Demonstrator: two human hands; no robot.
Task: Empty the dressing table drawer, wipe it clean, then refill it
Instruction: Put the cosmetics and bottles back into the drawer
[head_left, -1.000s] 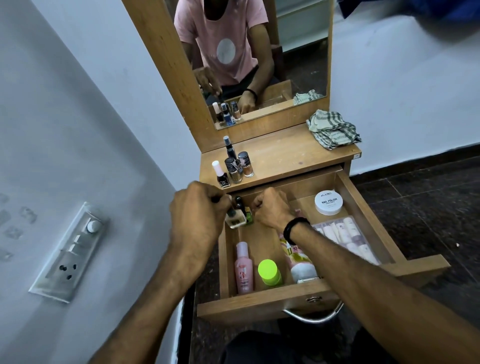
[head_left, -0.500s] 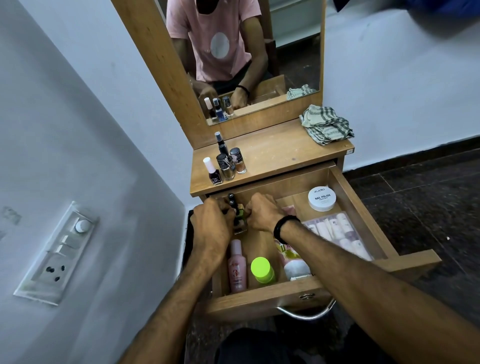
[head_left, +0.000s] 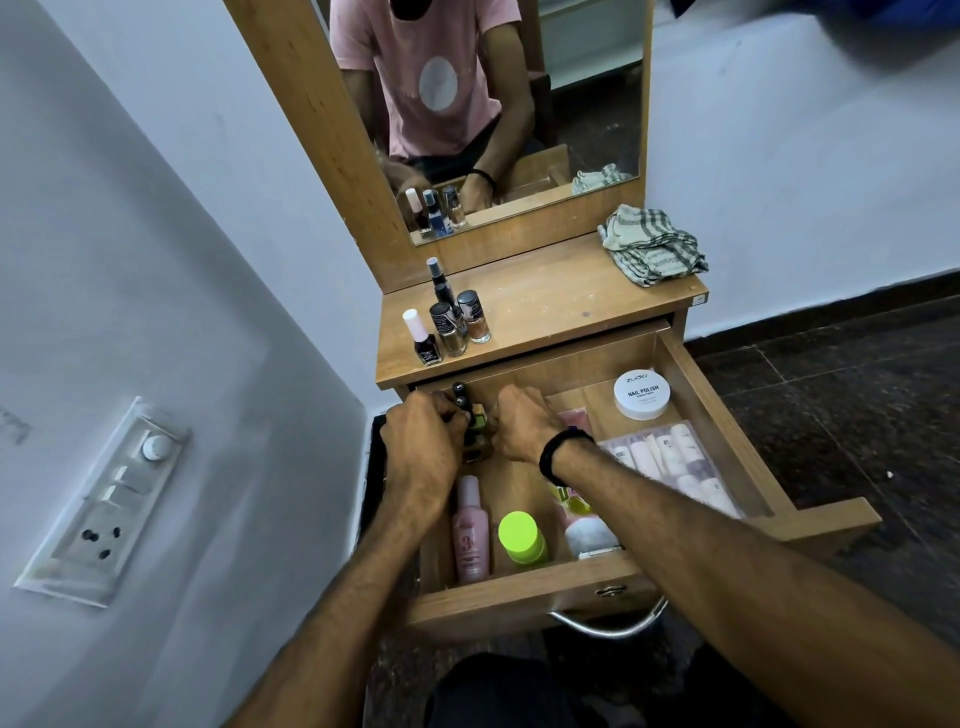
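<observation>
The drawer (head_left: 519, 592) stands pulled out at 6 o'clock of the surface (head_left: 545, 296) and is far from empty, so this looks like the emptying step; the cloth (head_left: 652, 252) waits at the surface's 2 o'clock. At the drawer's 11 o'clock the left hand (head_left: 421, 447) has its fingers clamped round small bottles (head_left: 475, 421). The right hand (head_left: 524, 426) curls just beside them, fingers hidden, so I cannot tell what they hold. The next move is probably a lift to the stood bottles (head_left: 447, 322) at 9 o'clock.

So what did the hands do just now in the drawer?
The left hand and right hand slid closer together and now clasp the small bottles at the back left of the drawer. The four bottles on top, cloth, pink bottle and green-capped bottle stayed put.
</observation>
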